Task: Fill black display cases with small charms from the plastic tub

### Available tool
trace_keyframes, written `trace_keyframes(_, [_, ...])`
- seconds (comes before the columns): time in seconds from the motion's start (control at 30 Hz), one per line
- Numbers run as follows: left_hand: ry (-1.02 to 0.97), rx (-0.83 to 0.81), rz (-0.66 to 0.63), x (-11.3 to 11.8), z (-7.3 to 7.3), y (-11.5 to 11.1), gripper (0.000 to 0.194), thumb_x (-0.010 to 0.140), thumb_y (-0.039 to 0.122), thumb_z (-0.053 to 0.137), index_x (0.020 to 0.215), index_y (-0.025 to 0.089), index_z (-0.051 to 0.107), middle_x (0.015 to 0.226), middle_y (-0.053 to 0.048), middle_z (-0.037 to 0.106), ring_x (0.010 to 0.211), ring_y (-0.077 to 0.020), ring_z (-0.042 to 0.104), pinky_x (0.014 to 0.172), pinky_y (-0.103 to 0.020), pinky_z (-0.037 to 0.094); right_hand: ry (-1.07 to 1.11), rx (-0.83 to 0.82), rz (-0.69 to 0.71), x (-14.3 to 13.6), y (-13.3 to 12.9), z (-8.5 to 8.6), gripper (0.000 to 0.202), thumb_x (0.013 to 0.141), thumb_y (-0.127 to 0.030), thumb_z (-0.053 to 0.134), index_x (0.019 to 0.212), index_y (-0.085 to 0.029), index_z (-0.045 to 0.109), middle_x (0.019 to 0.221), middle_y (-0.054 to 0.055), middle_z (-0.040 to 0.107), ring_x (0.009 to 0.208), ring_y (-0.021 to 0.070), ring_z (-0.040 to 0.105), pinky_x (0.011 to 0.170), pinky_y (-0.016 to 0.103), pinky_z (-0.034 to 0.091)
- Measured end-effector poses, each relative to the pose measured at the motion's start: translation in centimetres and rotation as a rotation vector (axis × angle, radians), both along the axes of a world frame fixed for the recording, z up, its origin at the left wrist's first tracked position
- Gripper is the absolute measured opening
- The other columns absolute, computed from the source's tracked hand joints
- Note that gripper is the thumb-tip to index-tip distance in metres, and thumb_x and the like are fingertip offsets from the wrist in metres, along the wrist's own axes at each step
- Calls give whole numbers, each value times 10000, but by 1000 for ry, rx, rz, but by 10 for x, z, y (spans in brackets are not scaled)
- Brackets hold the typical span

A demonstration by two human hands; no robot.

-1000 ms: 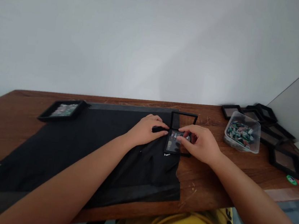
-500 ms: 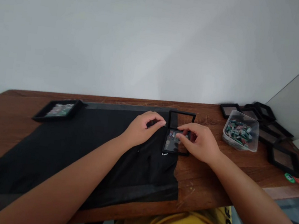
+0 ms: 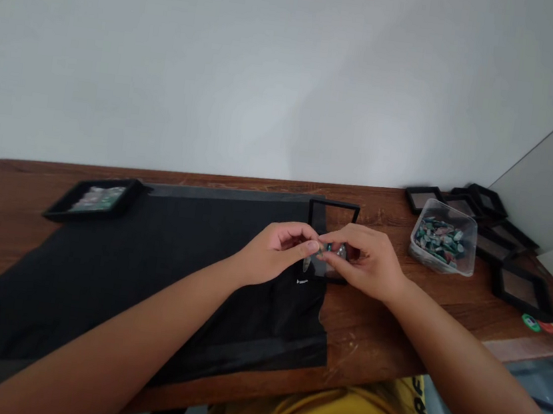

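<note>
Fingers (image 3: 313, 246) of the left hand (image 3: 271, 253) pinched together at the tips, meeting the right hand (image 3: 365, 261) head-on, and between the two a small greenish stone (image 3: 328, 247) is nipped. Right-hand fingers are curled in on it too, though which hand truly bears it cannot be told. All this hovers just above the open black display case (image 3: 329, 240), lid standing up behind, at the right edge of the black cloth (image 3: 147, 272) on the wooden tabletop (image 3: 382, 327). Off to the right, a clear tub of stones (image 3: 443, 237) sits among empty black frames (image 3: 518, 287). Far left, another black tray (image 3: 93, 198) lies at the cloth's corner.
</note>
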State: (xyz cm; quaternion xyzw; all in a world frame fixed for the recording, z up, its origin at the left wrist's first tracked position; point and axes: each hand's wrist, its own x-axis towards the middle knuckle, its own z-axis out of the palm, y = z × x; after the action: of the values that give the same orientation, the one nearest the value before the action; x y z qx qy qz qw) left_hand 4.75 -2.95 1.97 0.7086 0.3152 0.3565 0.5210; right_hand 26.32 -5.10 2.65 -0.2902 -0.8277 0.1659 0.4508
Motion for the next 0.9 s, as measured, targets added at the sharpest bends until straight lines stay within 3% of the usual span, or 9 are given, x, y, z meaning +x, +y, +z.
trace_keyframes(0.2, [-64, -12, -44, 2, -3, -1, 407, 873, 568, 757, 824, 165, 727, 788, -45, 741, 707, -139, 652, 696, -247, 553, 42, 89, 62, 0, 1, 0, 95, 943, -240, 766, 1013, -178, 785, 817, 37, 747, 677, 109, 653, 593, 201, 489])
trace_keyframes(0.63, [-47, -22, 37, 1, 2, -3, 369, 814, 533, 791, 779, 171, 730, 721, -26, 701, 643, -129, 600, 630, -238, 515, 109, 105, 30, -5, -4, 3, 80, 958, -226, 730, 981, -191, 798, 715, 11, 718, 575, 93, 596, 548, 200, 468])
trace_keyframes(0.77, [80, 68, 108, -9, 8, 2, 380, 845, 554, 728, 820, 176, 751, 763, -39, 725, 673, -150, 626, 647, -257, 521, 74, 55, -11, -4, -4, 3, 87, 940, -265, 747, 948, -185, 780, 715, 7, 717, 572, 94, 592, 553, 208, 460])
trace_keyframes(0.9, [367, 270, 221, -36, 8, 20, 401, 849, 579, 673, 931, 206, 794, 832, -42, 748, 744, -175, 644, 690, -275, 509, 39, 23, -46, -2, -4, 4, 86, 917, -254, 756, 923, -169, 768, 718, 3, 718, 572, 87, 593, 549, 197, 446])
